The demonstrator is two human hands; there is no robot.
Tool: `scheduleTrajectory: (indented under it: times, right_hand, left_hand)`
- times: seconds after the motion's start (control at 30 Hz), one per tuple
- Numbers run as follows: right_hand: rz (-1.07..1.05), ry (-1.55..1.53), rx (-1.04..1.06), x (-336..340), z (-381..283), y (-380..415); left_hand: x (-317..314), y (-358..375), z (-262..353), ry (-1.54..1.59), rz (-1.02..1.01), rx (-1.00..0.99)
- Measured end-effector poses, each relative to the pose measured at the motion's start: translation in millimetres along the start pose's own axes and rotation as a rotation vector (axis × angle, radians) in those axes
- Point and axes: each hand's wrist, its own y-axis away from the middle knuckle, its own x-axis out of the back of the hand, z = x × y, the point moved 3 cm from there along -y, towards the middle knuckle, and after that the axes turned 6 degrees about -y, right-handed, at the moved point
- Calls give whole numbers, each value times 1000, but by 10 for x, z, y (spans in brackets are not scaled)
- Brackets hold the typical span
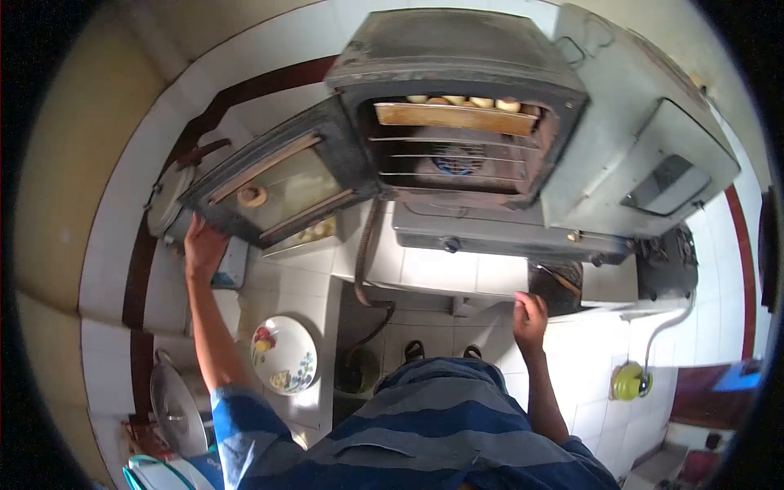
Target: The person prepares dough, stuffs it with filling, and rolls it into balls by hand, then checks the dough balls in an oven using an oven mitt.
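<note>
My left hand (204, 249) is at the lower outer corner of the open oven door (278, 181), with its fingers closed on the edge and partly hidden behind it. The door has a glass pane and a round knob, and hangs out to the left. Inside the oven (457, 53) a metal tray (456, 118) on the upper rack holds several round pale pieces, like dough balls. A blue flame glows behind a round grate (459, 159) below. My right hand (530, 318) hangs in front of the counter, fingers curled in, nothing visible in it.
On the left counter are a floral plate (284, 355) with a few small items and, behind the door, a tray of pale pieces (304, 235). A lidded pot (178, 408) stands at lower left. A hose (364, 261) hangs below the oven; a grey-green metal cabinet (645, 147) stands to the right.
</note>
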Motion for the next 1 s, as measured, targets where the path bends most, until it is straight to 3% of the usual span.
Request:
scheduleTrajectory:
  times: [0.13, 0.2, 0.27, 0.3, 0.33, 0.4, 0.43, 0.47, 0.5, 0.53, 0.57, 0.6, 0.63, 0.7, 0.77, 1.0]
  right_hand:
    - [17, -11, -18, -27, 14, 131]
    - [-2, -32, -30, -43, 68, 177]
    - [0, -40, -22, -57, 106, 205]
    - [-6, -52, -10, -57, 113, 218]
    - [-13, -47, 11, -52, 111, 211]
    - [-50, -59, -15, -17, 87, 166]
    - [-90, -76, -33, -4, 85, 155]
    - [-119, -64, -33, 9, 101, 145]
    - [-115, -62, -26, 20, 108, 128]
    - [-104, -88, -7, 24, 109, 118]
    - [-92, -116, 14, 37, 124, 104]
    - [-97, -148, 31, 48, 166, 96]
    - [-95, -164, 32, 80, 136, 68]
    - [-84, -131, 72, 125, 223, 85]
    - [-100, -143, 48, 219, 276, 92]
    - [-38, -169, 16, 529, 604, 241]
  left_hand:
    - [871, 276, -271, -386, 90, 5]
    - [1073, 493, -484, -306, 54, -51]
    - [703, 855, -406, -1998, -161, -658]
    - [55, 1119, -267, -2013, -242, -688]
    - [673, 1217, -650, -1930, -45, -521]
    - [1143, 1691, -1104, -2068, 165, -219]
    - [1104, 1965, -1204, -2309, 40, -268]
    - [358, 1985, -1030, -1601, -12, -42]
    - [293, 2125, -1297, -1749, -16, 8]
    - [-364, 2067, -1216, -1054, 16, 107]
    - [-591, 2212, -1564, -283, 161, -79]
    - [-1791, 1993, -1187, -634, 151, -24]
    - [-2293, 1880, -1112, -609, -34, 96]
    - [-3337, 1834, -952, -296, 13, 83]
    - [-3526, 1689, -1227, -304, -77, 68]
    - [-4553, 1135, -1577, -97, -56, 145]
